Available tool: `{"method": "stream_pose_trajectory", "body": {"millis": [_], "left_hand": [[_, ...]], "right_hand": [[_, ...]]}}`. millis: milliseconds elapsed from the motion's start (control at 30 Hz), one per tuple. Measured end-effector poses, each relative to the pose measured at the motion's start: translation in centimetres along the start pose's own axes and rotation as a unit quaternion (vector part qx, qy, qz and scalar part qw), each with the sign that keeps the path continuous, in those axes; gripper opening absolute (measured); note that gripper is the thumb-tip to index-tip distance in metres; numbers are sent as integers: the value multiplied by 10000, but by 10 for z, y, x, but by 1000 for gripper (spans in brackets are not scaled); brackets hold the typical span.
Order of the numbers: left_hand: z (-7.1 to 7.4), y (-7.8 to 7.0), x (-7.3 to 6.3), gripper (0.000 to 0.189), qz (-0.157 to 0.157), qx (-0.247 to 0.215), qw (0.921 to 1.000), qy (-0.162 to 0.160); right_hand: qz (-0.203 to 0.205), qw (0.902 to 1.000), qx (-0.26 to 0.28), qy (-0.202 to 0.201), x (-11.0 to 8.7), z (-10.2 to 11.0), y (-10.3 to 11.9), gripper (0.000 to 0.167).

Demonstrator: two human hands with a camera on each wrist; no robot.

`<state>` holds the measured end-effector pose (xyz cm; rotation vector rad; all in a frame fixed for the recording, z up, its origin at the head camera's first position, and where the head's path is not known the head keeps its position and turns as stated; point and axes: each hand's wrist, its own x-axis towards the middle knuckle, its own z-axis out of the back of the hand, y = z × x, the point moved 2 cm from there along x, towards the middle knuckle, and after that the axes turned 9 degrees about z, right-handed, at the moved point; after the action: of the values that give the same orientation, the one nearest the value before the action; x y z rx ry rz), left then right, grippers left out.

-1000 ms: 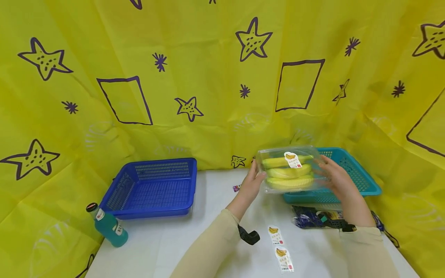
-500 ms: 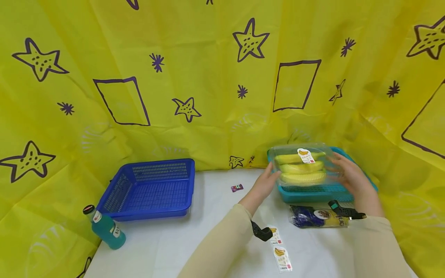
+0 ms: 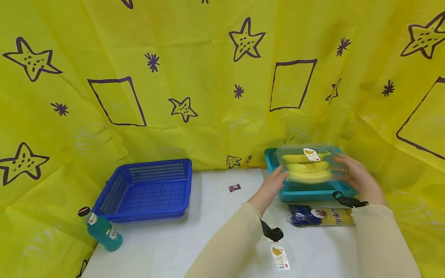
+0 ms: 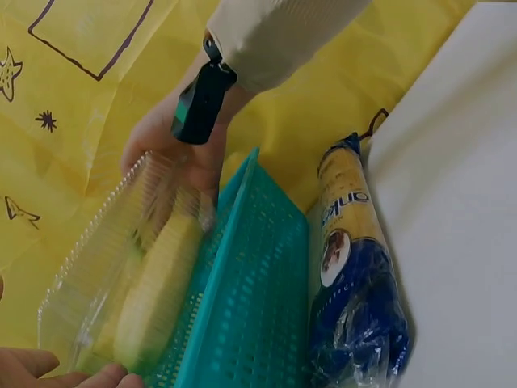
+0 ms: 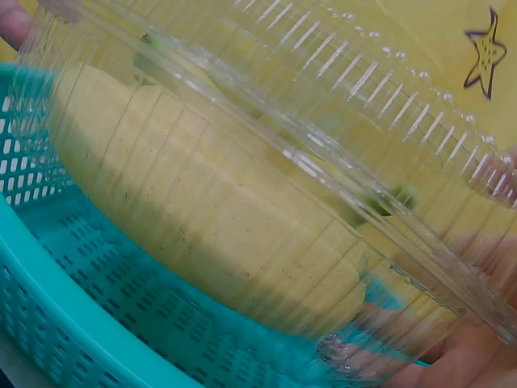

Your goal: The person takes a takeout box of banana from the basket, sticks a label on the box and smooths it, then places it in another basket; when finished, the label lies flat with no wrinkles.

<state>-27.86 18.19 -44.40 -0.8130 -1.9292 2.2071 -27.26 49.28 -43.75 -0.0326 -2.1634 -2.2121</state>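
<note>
A clear plastic clamshell box (image 3: 335,150) with yellow bananas (image 3: 309,176) inside is held between both hands over the teal basket (image 3: 316,197). A white banana sticker (image 3: 311,155) shows on its lid. My left hand (image 3: 268,190) grips the box's left end, and my right hand (image 3: 363,180) holds the right end, its fingers partly seen through the plastic. In the right wrist view, the box is tilted over the basket's slotted floor. The left wrist view has its lower side behind the basket's near wall.
A blue-and-yellow packet (image 3: 320,216) lies just in front of the teal basket. On the left stand a blue basket (image 3: 146,214) and a teal bottle (image 3: 104,231). A small purple packet (image 3: 234,187) and banana stickers (image 3: 279,258) lie on the white table.
Both hands have carried the box of bananas rightward and over the teal basket. The purple packet and the blue-and-yellow packet show more fully now.
</note>
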Motion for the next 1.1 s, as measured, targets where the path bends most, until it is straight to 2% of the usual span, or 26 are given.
{"method": "stream_pose_trajectory", "body": {"millis": [233, 367, 567, 833, 1100], "left_hand": [[-4, 4, 5, 60, 80, -629, 9980, 17], [-5, 8, 6, 61, 129, -721, 9972, 177], [-9, 10, 8, 64, 209, -468, 9985, 178], [-13, 6, 7, 62, 319, 55, 9994, -115], [-7, 3, 13, 65, 346, 116, 9992, 132]], "right_hand": [[-312, 9984, -474, -4, 5, 3, -12, 77], [-475, 9967, -658, 11, 5, 6, -21, 78], [-548, 9927, -1072, 23, 6, 8, -29, 79], [-584, 9851, -1614, 115, 7, 2, -29, 75], [-629, 9798, -1892, 151, 9, -1, -26, 73]]}}
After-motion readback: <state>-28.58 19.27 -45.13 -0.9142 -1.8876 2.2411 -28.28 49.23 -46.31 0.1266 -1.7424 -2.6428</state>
